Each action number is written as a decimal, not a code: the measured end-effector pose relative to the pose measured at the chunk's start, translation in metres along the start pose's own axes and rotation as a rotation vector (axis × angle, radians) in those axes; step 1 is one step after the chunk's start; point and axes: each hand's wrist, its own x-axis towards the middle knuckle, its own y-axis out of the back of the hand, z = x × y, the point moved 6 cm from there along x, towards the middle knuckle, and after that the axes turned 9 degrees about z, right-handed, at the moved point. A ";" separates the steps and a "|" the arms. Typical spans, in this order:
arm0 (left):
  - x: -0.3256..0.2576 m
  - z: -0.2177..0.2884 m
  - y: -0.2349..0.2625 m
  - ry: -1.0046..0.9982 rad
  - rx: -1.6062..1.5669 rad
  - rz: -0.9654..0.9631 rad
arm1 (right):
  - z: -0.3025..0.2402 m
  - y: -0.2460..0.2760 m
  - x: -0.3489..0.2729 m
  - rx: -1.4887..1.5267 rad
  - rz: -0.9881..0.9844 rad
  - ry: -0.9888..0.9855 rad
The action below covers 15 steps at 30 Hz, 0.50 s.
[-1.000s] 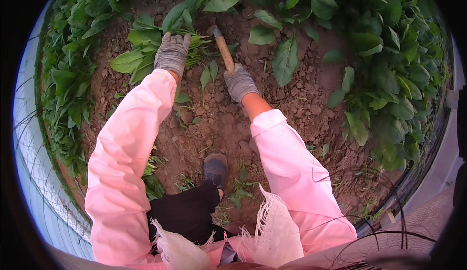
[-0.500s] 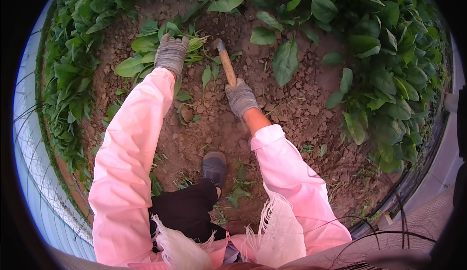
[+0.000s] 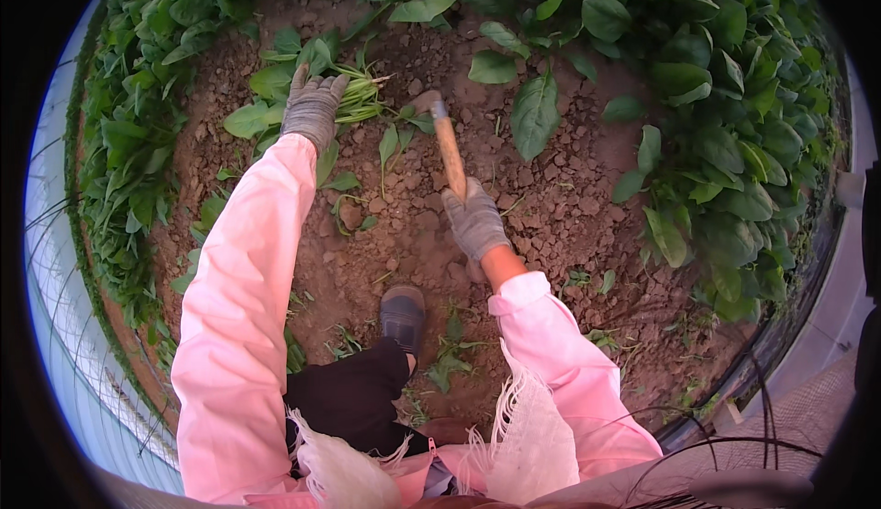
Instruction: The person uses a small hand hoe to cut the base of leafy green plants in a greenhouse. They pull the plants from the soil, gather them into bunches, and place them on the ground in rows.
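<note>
My left hand [image 3: 312, 110], in a grey knitted glove, lies on a bunch of pulled spinach [image 3: 361, 96] on the soil. Its fingers look stretched out and a little apart over the stems. The leaves point left and the pale root ends point right. My right hand [image 3: 475, 220], gloved alike, is closed around the wooden handle of a small hand hoe [image 3: 448, 153]. The hoe's soil-coloured metal head is at the far end, close to the ground, just right of the root ends. Some loose spinach leaves [image 3: 389, 145] lie between the two hands.
Dense spinach plants [image 3: 725, 142] stand on the right and along the far side, with more greenery [image 3: 128, 160] on the left. Crumbly brown soil [image 3: 560, 224] lies between. My shoe [image 3: 403, 316] is on the ground near my body. Pale sheeting [image 3: 60, 261] borders the left edge.
My left hand has shifted slightly left and nearer on the spinach, its fingers straighter than before. My right hand has drawn the hoe nearer and to the right.
</note>
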 end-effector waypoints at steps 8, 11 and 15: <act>-0.020 -0.052 -0.021 0.485 -0.557 -0.040 | 0.039 0.016 -0.060 0.471 0.013 -0.186; -0.018 0.001 0.006 -0.001 -0.011 -0.114 | 0.052 0.023 -0.070 0.522 0.087 -0.197; -0.036 0.000 0.044 0.182 -0.179 0.063 | 0.064 0.027 -0.101 0.588 0.098 -0.159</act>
